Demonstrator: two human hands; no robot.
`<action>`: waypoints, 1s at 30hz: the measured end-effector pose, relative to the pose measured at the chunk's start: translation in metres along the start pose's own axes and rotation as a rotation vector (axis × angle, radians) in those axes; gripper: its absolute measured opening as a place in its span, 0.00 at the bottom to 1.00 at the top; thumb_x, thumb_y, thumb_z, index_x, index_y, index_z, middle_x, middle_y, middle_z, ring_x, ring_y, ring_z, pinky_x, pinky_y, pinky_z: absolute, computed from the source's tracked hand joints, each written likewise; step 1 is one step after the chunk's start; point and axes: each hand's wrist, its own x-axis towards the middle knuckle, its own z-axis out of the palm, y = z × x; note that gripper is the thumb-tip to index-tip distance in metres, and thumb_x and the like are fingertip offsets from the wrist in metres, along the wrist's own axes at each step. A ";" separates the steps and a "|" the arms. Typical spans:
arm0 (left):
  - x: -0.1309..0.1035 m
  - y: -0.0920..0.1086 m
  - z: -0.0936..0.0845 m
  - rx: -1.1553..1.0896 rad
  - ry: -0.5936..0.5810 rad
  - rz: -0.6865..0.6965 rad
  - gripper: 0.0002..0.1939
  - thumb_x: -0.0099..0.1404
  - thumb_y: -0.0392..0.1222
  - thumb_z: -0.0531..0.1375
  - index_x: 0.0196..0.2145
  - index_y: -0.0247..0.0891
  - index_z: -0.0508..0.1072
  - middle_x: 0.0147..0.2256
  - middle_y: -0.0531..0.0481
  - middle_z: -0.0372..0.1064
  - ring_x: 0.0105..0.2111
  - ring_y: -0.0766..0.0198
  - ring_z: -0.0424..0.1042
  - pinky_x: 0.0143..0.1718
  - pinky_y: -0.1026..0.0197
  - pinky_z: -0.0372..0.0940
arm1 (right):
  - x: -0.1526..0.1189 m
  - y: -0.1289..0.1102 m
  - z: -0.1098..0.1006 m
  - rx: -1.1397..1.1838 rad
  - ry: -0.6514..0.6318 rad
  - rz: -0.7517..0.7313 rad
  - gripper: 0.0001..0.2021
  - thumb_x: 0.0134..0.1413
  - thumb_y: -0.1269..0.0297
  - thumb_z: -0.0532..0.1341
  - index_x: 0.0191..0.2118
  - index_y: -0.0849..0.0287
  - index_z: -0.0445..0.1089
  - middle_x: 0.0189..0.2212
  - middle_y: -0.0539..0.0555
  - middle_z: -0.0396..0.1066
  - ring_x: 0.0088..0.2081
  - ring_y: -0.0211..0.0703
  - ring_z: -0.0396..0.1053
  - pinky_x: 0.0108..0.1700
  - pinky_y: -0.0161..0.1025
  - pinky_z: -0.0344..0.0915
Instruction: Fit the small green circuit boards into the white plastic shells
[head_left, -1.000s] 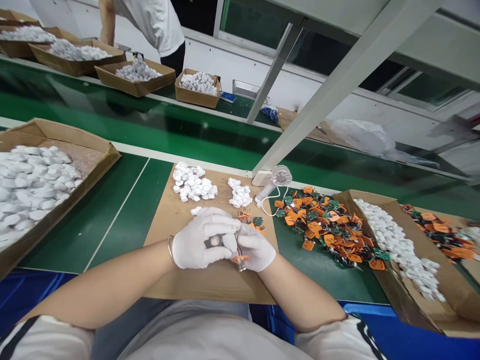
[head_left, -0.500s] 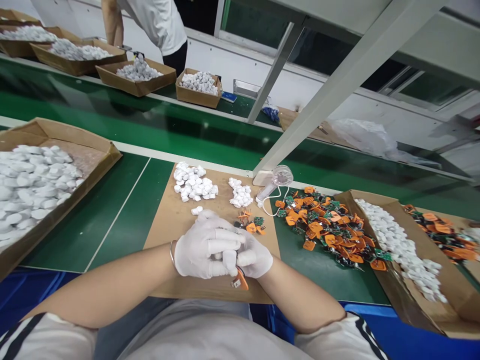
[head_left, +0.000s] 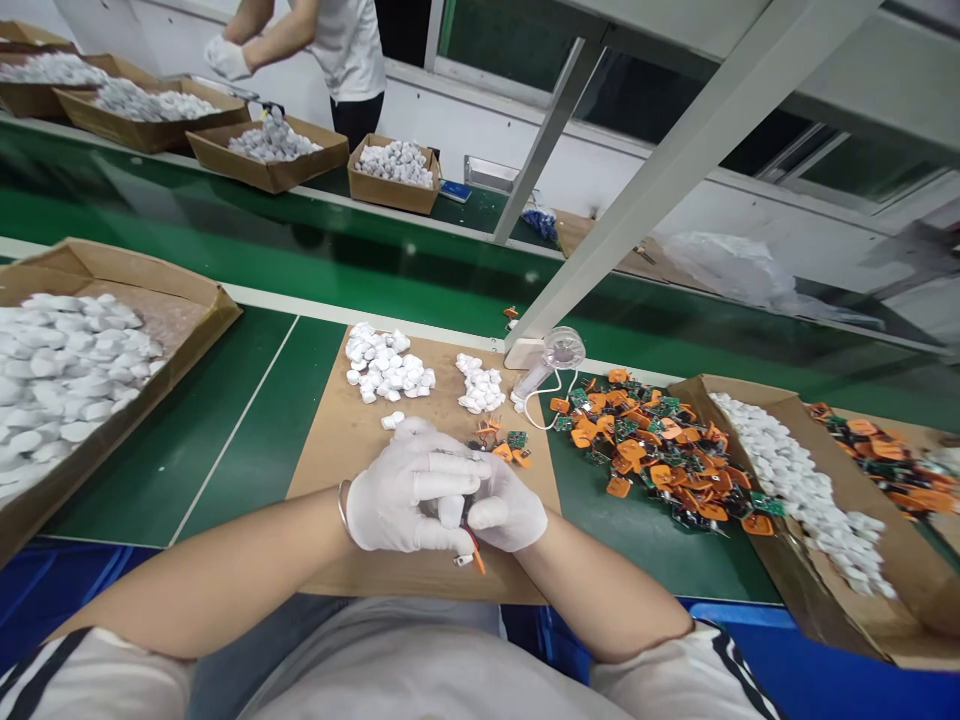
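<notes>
My left hand (head_left: pixel 409 495), in a white glove, is closed round a small white plastic piece (head_left: pixel 451 511) over the brown board (head_left: pixel 337 440). Pressed against it, my right hand (head_left: pixel 511 503), also gloved, grips an orange part (head_left: pixel 477 552) with dark wires that hangs below the fingers. The fingers partly hide both pieces. Just beyond my hands lie a few orange and green parts (head_left: pixel 502 453), a heap of white pieces (head_left: pixel 390 368) and a smaller white heap (head_left: pixel 481 385).
A clear handheld fan (head_left: pixel 562 350) stands by a slanted metal post. To the right are a pile of orange parts (head_left: pixel 652 450) and a cardboard tray (head_left: pixel 919 610); another tray (head_left: pixel 191 335) of white pieces is at left. A person (head_left: pixel 349 50) stands across the belt.
The white piece and the orange part have shifted and turned slightly between my fingers. An orange item has appeared on the belt near the post. The other person's gloved hands have risen into view.
</notes>
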 end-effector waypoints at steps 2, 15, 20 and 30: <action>0.002 -0.001 0.001 0.002 0.013 0.051 0.15 0.67 0.57 0.56 0.40 0.47 0.74 0.21 0.56 0.71 0.32 0.63 0.72 0.35 0.59 0.66 | 0.001 -0.001 0.002 0.009 0.016 -0.006 0.16 0.36 0.53 0.73 0.23 0.57 0.70 0.23 0.54 0.69 0.39 0.50 0.67 0.39 0.45 0.68; 0.007 0.004 -0.006 0.481 -0.006 0.482 0.19 0.73 0.40 0.46 0.60 0.41 0.62 0.47 0.44 0.75 0.48 0.54 0.72 0.44 0.52 0.60 | -0.008 0.004 0.001 0.088 0.363 -0.154 0.23 0.27 0.65 0.79 0.35 0.57 0.74 0.30 0.49 0.73 0.31 0.39 0.70 0.36 0.39 0.68; 0.003 0.004 -0.003 0.598 -0.002 0.445 0.23 0.74 0.44 0.43 0.64 0.40 0.56 0.52 0.43 0.73 0.52 0.52 0.69 0.49 0.49 0.56 | -0.012 0.006 0.002 0.038 0.396 -0.171 0.22 0.28 0.63 0.79 0.34 0.57 0.73 0.29 0.50 0.73 0.31 0.41 0.70 0.37 0.41 0.69; 0.008 0.001 -0.004 0.565 -0.057 0.481 0.28 0.76 0.51 0.41 0.69 0.43 0.42 0.54 0.41 0.70 0.52 0.53 0.69 0.46 0.53 0.56 | -0.006 0.001 0.001 0.181 0.273 -0.086 0.17 0.34 0.63 0.77 0.32 0.60 0.73 0.26 0.49 0.74 0.27 0.37 0.69 0.31 0.35 0.66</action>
